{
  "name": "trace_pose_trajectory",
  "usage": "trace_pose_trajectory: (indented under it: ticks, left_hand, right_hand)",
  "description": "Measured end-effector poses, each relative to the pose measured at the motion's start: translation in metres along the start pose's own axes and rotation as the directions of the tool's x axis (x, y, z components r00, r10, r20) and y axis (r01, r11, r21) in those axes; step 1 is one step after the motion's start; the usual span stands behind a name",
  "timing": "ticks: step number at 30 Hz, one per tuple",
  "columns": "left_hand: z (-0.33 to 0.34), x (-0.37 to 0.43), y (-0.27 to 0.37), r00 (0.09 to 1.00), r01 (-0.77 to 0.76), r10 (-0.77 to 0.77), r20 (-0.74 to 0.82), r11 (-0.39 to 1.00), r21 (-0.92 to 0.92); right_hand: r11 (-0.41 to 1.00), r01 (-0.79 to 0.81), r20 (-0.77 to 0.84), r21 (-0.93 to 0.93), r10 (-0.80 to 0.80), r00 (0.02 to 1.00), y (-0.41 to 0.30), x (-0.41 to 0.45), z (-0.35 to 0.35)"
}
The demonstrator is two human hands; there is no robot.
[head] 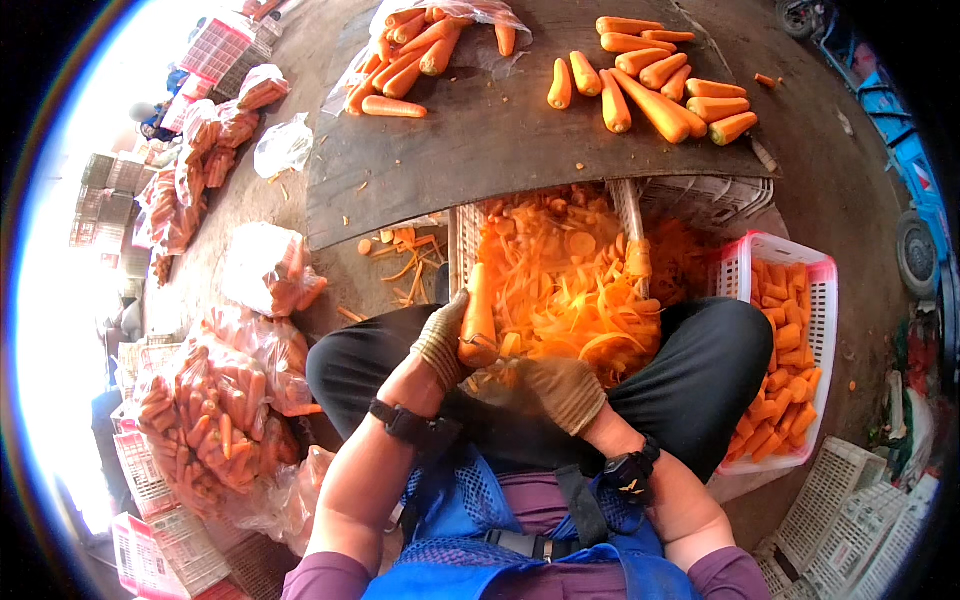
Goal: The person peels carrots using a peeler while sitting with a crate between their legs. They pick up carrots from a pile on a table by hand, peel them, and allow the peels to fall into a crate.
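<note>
My left hand (442, 339), in a ribbed knit glove, grips an orange carrot (478, 304) that stands nearly upright over my lap. A thin edge, apparently the blade of a hand peeler (484, 345), crosses the carrot's lower end. My right hand (561, 391), also gloved, is closed beside that end; motion blur and the glove hide most of the peeler's handle. Just beyond both hands, between my knees, a plastic crate (466, 236) is heaped with carrot peelings (574, 300) and some cut round ends.
A dark board (450, 157) ahead bears loose carrots (649, 82) and an opened bag of carrots (412, 52). At my right stands a pink-and-white crate (823, 315) of carrot pieces. Bagged carrots (217, 412) crowd the left; crates (832, 495) lie low right.
</note>
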State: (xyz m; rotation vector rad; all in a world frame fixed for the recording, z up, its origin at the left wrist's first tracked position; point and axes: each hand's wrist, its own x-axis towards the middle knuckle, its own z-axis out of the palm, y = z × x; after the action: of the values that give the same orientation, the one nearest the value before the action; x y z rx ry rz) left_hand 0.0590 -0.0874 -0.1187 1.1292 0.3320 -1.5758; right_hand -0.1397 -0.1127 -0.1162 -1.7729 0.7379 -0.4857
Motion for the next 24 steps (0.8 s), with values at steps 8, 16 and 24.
trace_pose_trajectory:
  ticks: [8,16,24]
  left_hand:
    - [-0.002,-0.003,-0.004,0.995,0.070,-0.072,0.064,0.997,0.041]
    - [-0.014,-0.020,0.004,0.999,0.006,-0.005,-0.040,0.999,0.041]
    - [-0.005,-0.003,-0.006,0.996,0.043,-0.040,-0.081,0.998,0.042]
  right_hand:
    - [0.982,0.103,0.089,-0.158,-0.090,0.992,0.004,0.003,0.001]
    - [0.974,0.135,0.189,-0.182,-0.100,0.977,0.016,0.013,0.013]
    - [0.992,0.028,0.039,-0.119,-0.024,0.999,0.009,0.010,0.001]
